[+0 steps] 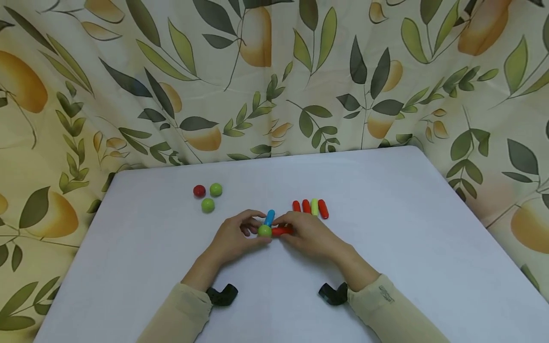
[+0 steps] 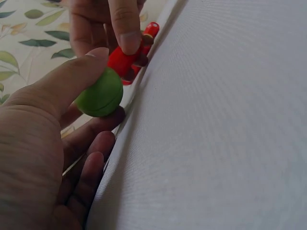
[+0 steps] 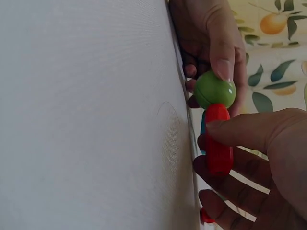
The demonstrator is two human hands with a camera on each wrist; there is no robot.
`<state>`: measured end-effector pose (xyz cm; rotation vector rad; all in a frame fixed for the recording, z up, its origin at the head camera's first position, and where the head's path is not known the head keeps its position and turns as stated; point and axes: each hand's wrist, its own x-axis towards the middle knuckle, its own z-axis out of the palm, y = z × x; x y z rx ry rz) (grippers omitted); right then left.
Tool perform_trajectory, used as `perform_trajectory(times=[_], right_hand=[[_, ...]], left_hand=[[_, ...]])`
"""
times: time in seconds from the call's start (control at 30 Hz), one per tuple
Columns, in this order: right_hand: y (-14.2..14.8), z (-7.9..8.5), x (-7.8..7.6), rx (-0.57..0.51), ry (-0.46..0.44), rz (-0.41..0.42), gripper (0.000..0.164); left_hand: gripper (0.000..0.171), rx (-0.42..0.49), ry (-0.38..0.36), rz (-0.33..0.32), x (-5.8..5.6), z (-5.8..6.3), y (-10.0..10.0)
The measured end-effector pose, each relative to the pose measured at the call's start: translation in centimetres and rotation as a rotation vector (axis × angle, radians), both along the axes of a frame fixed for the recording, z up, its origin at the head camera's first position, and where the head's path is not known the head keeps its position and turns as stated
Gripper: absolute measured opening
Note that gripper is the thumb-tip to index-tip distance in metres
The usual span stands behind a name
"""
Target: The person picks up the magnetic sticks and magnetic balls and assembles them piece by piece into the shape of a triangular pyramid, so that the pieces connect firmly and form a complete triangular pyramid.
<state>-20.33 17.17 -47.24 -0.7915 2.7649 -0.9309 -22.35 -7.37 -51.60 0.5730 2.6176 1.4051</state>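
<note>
My left hand [image 1: 238, 236] pinches a green ball [image 1: 264, 231] between thumb and fingers, above the white table. A red rod [image 1: 281, 231] is held between the thumb and fingers of my right hand [image 1: 312, 234], its end against the ball. From the ball a blue rod [image 1: 269, 217] points away toward the back; in the right wrist view it is mostly hidden behind the red rod [image 3: 218, 143]. The left wrist view shows the green ball [image 2: 101, 93] under my left thumb, with the red rod [image 2: 123, 61] touching or nearly touching it.
At the back left lie a red ball [image 1: 199, 191] and two green balls [image 1: 216, 189]. Behind my right hand several rods stand in a row, red ones [image 1: 323, 208] and a yellow-green one [image 1: 315, 207]. A patterned curtain [image 1: 274, 95] hangs behind the white table [image 1: 150, 267].
</note>
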Motion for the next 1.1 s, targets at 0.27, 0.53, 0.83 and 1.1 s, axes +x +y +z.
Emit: perform_trajectory(times=[0.27, 0.53, 0.83, 1.1], right_hand=[[-0.4, -0.4, 0.0, 0.048, 0.024, 0.029, 0.029], [0.1, -0.3, 0.0, 0.055, 0.051, 0.024, 0.026], [0.2, 0.2, -0.7, 0.049, 0.058, 0.031, 0.025], [-0.1, -0.3, -0.9, 0.065, 0.073, 0.036, 0.025]], left_hand=[[0.056, -0.036, -0.057, -0.017, 1.3, -0.3, -0.4], [0.052, -0.078, -0.018, -0.121, 1.0, 0.0, -0.2], [0.052, -0.154, 0.038, -0.144, -0.1, 0.4, 0.1], [0.052, -0.121, 0.070, -0.134, -0.3, 0.0, -0.3]])
